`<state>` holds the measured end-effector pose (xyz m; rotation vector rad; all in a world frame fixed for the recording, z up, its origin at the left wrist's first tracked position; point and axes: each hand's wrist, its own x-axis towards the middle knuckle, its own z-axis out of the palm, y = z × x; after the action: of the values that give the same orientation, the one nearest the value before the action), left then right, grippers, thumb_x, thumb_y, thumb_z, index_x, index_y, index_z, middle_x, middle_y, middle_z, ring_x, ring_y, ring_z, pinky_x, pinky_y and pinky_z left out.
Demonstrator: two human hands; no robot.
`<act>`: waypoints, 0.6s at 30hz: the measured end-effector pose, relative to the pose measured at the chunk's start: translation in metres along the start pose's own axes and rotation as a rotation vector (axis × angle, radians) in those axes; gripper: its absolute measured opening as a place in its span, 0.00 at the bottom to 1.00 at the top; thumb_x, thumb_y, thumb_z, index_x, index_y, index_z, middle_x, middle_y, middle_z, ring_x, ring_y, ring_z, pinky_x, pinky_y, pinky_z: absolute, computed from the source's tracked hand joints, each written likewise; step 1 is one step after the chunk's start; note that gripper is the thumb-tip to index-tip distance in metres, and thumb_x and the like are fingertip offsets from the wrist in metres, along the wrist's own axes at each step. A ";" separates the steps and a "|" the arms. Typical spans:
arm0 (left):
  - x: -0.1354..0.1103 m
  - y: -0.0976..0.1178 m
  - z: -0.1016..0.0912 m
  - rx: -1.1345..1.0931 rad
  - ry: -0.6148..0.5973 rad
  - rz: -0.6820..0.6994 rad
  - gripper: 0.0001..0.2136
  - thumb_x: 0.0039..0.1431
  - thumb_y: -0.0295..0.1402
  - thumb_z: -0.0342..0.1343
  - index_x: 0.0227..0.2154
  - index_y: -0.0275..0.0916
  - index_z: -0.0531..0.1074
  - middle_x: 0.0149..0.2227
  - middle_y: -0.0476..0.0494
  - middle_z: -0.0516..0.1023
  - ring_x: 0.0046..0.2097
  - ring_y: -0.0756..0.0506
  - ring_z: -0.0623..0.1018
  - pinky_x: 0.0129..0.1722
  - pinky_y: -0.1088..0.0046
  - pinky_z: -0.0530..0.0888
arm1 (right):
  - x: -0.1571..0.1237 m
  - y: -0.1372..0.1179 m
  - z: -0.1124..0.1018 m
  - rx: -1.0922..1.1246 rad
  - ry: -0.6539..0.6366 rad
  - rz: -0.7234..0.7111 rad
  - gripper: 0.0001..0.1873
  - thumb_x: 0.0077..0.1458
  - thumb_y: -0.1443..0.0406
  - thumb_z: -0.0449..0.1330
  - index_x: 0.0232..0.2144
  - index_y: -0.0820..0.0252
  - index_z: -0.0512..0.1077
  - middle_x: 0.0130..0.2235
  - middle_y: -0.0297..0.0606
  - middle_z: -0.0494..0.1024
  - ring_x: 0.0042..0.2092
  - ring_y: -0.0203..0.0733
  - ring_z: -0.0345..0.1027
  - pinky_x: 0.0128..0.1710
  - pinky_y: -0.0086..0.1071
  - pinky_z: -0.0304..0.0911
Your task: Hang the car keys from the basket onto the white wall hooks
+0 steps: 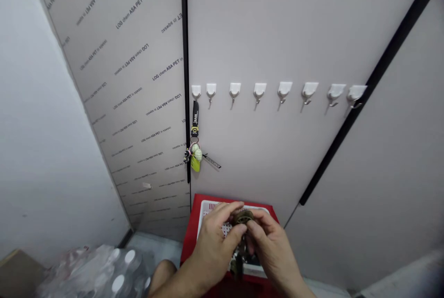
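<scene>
My left hand (212,242) and my right hand (273,247) meet low in the middle of the view, fingers pinched together on a dark olive keychain loop (243,218) with keys hanging under it. They hover over a white perforated basket (212,206) that sits on a red stool (194,228). On the wall above runs a row of several white hooks (259,90). From the leftmost hook (196,90) hangs one keychain (194,150) with a black strap, a green charm and a key.
A black vertical strip (185,57) divides the wall panels, the left one covered in printed film. A black diagonal strip (367,85) runs on the right. A shrink-wrapped pack of bottles (104,270) lies on the floor at lower left, beside a cardboard box (14,272).
</scene>
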<state>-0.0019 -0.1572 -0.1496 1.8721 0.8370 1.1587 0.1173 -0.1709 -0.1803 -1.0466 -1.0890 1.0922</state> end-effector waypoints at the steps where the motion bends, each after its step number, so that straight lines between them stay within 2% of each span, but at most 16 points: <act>1: 0.000 -0.001 0.001 -0.019 0.024 -0.031 0.10 0.44 0.27 0.47 0.33 0.38 0.65 0.31 0.47 0.69 0.34 0.51 0.67 0.34 0.78 0.63 | -0.001 0.000 0.001 -0.014 0.014 -0.006 0.10 0.39 0.61 0.54 0.26 0.62 0.63 0.15 0.26 0.61 0.14 0.25 0.50 0.13 0.21 0.48; 5: 0.001 -0.007 0.006 -0.041 0.077 -0.067 0.06 0.44 0.27 0.47 0.26 0.36 0.66 0.26 0.49 0.68 0.30 0.52 0.67 0.31 0.79 0.63 | -0.001 0.002 0.005 -0.013 0.071 -0.027 0.10 0.41 0.60 0.53 0.25 0.62 0.62 0.13 0.25 0.58 0.14 0.24 0.47 0.13 0.20 0.46; 11: 0.003 -0.014 0.010 -0.119 0.170 -0.057 0.07 0.41 0.25 0.49 0.27 0.37 0.64 0.28 0.50 0.66 0.31 0.53 0.67 0.31 0.80 0.64 | 0.003 0.001 0.008 0.056 0.077 -0.078 0.09 0.40 0.62 0.54 0.26 0.61 0.63 0.15 0.26 0.61 0.17 0.25 0.52 0.17 0.20 0.51; 15: 0.000 -0.008 0.005 -0.029 0.144 0.027 0.05 0.43 0.26 0.48 0.27 0.37 0.65 0.27 0.49 0.66 0.31 0.53 0.66 0.32 0.79 0.63 | 0.002 0.001 0.004 0.065 0.001 -0.086 0.12 0.40 0.63 0.54 0.31 0.59 0.64 0.21 0.29 0.66 0.19 0.27 0.56 0.20 0.23 0.54; 18: -0.001 -0.004 0.003 0.007 0.102 0.093 0.06 0.46 0.27 0.45 0.29 0.37 0.65 0.29 0.47 0.66 0.32 0.52 0.66 0.32 0.78 0.63 | 0.000 -0.002 0.002 0.000 -0.040 -0.063 0.12 0.40 0.63 0.54 0.32 0.59 0.65 0.21 0.30 0.66 0.19 0.28 0.56 0.20 0.23 0.54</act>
<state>0.0002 -0.1573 -0.1544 1.8881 0.8173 1.3195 0.1153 -0.1710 -0.1780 -0.9874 -1.1465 1.0660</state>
